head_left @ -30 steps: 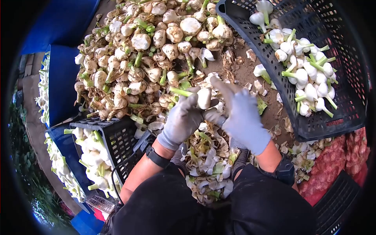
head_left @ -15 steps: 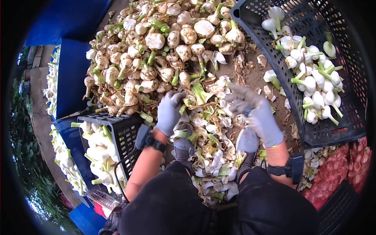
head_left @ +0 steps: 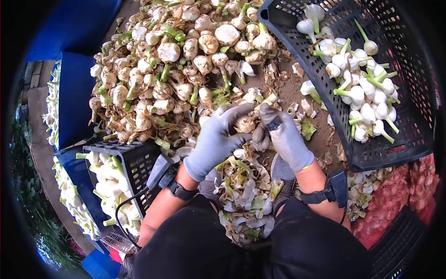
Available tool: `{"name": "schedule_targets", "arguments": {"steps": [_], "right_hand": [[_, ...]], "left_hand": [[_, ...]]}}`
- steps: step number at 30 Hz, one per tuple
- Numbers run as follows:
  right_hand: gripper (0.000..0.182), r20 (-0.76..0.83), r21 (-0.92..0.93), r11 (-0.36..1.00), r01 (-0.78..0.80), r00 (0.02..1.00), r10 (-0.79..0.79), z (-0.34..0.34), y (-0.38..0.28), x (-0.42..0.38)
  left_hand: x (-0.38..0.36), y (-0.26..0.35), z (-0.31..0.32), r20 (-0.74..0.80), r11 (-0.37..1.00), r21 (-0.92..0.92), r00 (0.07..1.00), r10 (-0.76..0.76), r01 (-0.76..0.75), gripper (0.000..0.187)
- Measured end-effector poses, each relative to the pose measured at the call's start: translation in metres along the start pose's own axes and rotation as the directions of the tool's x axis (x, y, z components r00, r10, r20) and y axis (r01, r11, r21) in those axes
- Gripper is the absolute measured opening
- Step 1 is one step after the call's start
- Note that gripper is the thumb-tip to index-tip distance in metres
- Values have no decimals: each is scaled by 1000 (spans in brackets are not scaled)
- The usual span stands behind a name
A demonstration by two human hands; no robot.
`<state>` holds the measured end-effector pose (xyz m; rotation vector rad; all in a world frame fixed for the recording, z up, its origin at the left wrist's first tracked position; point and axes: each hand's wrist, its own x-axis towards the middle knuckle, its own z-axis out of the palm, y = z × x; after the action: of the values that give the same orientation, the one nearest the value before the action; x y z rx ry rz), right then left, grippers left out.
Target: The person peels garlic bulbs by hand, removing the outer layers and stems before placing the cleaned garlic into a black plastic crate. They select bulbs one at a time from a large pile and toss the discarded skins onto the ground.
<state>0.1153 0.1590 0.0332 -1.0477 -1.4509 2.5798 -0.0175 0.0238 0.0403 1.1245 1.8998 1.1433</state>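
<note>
Between my two gloved hands is a dirt-streaked garlic bulb point(head_left: 245, 123), its cut green stem pointing up and right. The fingers and thumb of my left hand point(head_left: 214, 139) curl around the bulb from the left. Closed in from the right, my right hand point(head_left: 284, 139) has its fingertips pressed at the bulb's side and near the stem. A small dark piece point(head_left: 274, 123) sits against the fingers of that hand. Just beyond lies a heap of unpeeled garlic point(head_left: 162, 79). Below the hands, loose garlic skins point(head_left: 246, 190) cover the ground between my shoes.
A black crate point(head_left: 309, 88) at the right holds clean white garlic with stems. Another black crate point(head_left: 139, 156), full of white garlic, stands at the left beside blue containers point(head_left: 76, 100) of garlic. Red mesh sacks point(head_left: 383, 200) lie at the lower right.
My hands have come together; the left has lifted a garlic bulb from the heap's edge. A white garlic bulb, airborne over the right crate before, now lies inside it. The view shifted slightly.
</note>
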Motion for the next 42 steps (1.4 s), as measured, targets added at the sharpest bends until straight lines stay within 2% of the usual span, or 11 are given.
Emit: {"name": "schedule_targets", "arguments": {"steps": [10,16,18,22,23,24,25,31,32,35,42], "right_hand": [[23,-115,-118,986,-120,988,107,15,-8,-6],[15,-154,-479,878,-18,986,-64,2,6,-14],[14,89,-950,200,239,822,-563,2,6,-18],[16,39,-773,517,368,841,-540,-6,25,-4],[19,-121,-297,904,307,927,-355,-3,27,0],[21,-139,296,945,141,985,-103,-1,27,2],[25,-77,-43,998,38,996,-41,-3,11,-9],[34,-79,-74,996,-46,996,41,8,4,-9],[37,-60,-129,992,-10,998,2,4,6,-7],[38,-34,-80,986,-149,989,147,3,-1,-9],[20,-200,-363,932,19,975,-97,-1,17,-8]], "left_hand": [[-6,-10,6,16,902,-365,970,-241,230,66],[-11,-21,-2,320,411,-828,923,-215,382,68],[-12,-19,10,392,165,-898,913,-117,407,72],[-11,-4,13,314,429,-807,910,-270,405,80],[-13,-5,11,266,517,-789,943,-202,333,77],[-12,-3,10,269,517,-788,942,-200,334,77],[-11,1,9,241,584,-740,942,-232,333,77],[-3,4,6,243,716,-616,944,-223,328,55],[-18,-7,3,197,927,-296,964,-177,231,55],[-19,3,8,198,639,-673,923,-331,373,57],[-13,10,9,239,522,-773,927,-288,361,73]]}}
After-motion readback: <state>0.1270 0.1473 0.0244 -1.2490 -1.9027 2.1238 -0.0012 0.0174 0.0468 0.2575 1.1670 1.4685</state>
